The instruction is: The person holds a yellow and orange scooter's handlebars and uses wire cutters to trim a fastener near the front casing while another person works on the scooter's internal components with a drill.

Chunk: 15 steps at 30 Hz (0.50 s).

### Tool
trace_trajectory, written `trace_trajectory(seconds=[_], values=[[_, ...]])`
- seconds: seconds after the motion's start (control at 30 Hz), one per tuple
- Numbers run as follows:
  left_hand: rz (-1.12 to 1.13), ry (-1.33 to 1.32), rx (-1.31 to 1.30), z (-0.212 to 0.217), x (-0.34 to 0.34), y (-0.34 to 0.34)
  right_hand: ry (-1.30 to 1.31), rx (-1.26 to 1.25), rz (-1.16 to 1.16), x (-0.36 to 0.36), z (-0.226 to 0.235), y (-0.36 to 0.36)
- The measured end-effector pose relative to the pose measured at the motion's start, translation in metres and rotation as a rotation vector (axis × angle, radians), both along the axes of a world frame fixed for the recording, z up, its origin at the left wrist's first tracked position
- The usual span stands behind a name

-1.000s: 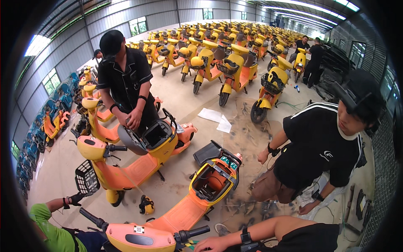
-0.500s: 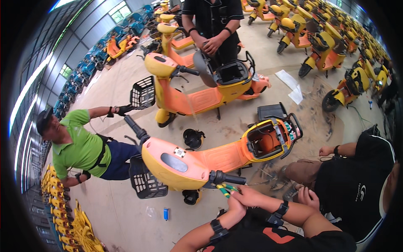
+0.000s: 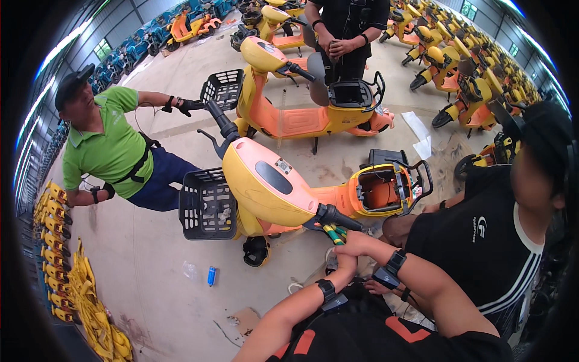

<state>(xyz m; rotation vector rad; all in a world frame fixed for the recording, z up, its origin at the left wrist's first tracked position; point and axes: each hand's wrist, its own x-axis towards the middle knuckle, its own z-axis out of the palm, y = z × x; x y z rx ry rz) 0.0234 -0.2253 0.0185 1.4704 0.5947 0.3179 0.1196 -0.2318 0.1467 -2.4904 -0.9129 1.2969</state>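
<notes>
My right hand (image 3: pixel 360 242) and my left hand (image 3: pixel 346 259) are closed together around a pair of pliers (image 3: pixel 333 234) with green and yellow handles. The right hand overlaps the left, so most of the left fingers are hidden. The tool is just below the black handlebar grip (image 3: pixel 339 217) of a yellow and pink scooter (image 3: pixel 265 187); I cannot make out its jaws. The scooter's front panel faces up toward me. Its seat compartment (image 3: pixel 380 190) is open, and a black basket (image 3: pixel 208 205) is fixed at its front.
A person in a green shirt (image 3: pixel 114 133) stands at the left, another in a black top (image 3: pixel 476 241) is close on my right. Beyond is a second scooter (image 3: pixel 289 117) with a person (image 3: pixel 350 36) behind it. A helmet (image 3: pixel 256 250) and a blue can (image 3: pixel 211 276) are on the floor.
My view has shifted, and the near scooter appears larger. My hands stay together on the pliers by the grip. The person on my right has leaned further into view.
</notes>
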Motion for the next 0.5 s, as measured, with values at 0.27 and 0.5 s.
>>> trace_trajectory(seconds=[0.27, 0.5], values=[[-0.621, -0.156, 0.164, 0.017, -0.029, 0.052, -0.278, -0.030, -0.156, -0.036, 0.001, -0.004], [-0.131, 0.125, 0.596, -0.001, -0.075, 0.128, -0.470, 0.109, -0.359, -0.051, -0.010, -0.001]])
